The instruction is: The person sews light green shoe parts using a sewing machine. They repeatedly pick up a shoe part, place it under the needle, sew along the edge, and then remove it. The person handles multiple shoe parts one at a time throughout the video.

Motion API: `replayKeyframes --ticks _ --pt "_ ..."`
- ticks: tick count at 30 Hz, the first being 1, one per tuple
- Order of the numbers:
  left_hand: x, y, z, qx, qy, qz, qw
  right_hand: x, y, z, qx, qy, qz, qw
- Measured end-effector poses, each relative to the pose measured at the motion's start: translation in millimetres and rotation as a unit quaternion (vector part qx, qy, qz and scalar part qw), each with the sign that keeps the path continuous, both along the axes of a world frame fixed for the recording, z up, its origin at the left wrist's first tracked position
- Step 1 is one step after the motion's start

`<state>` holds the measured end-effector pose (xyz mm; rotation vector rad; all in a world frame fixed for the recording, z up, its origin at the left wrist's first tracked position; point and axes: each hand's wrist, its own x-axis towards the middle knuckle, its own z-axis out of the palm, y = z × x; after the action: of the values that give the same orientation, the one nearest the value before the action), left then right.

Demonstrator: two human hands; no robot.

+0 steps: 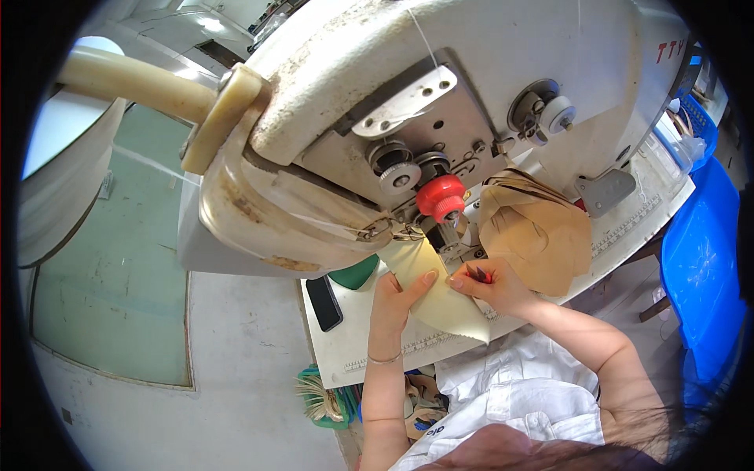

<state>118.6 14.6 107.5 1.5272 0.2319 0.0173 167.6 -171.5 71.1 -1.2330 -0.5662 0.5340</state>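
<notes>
A pale yellow sheet of thin material (455,314) hangs from beneath the sewing machine's presser area and drapes over the table's near edge. On its left side my left hand (394,300) grips it, thumb on top and fingers underneath. My right hand (503,289) is closed at the sheet's right edge, thumb and forefinger pinched there. A small red-and-black tool (480,274) sits inside that hand; its exact kind is mostly hidden. Just above the hands are the sewing machine (330,94) and its red knob (441,197). The needle's tip cannot be made out.
Brown flat pieces (542,239) are stacked right of the sheet. A black phone (323,304) and a green object (355,272) lie on the white table (365,349). Bundled pieces (322,400) are below left; a blue chair (703,259) stands right.
</notes>
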Motion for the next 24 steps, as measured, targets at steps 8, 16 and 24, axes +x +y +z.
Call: replayKeyframes --ticks 8,16,24 --pt "16 -1 13 0.045 -0.040 0.022 0.998 16 6 10 0.005 -0.026 -0.041 0.999" --pt "23 -1 31 0.101 -0.076 0.008 0.992 27 11 17 0.050 -0.015 -0.038 0.998" --pt "22 17 14 -0.043 -0.053 0.041 0.997 26 5 13 0.021 0.112 0.034 0.993"
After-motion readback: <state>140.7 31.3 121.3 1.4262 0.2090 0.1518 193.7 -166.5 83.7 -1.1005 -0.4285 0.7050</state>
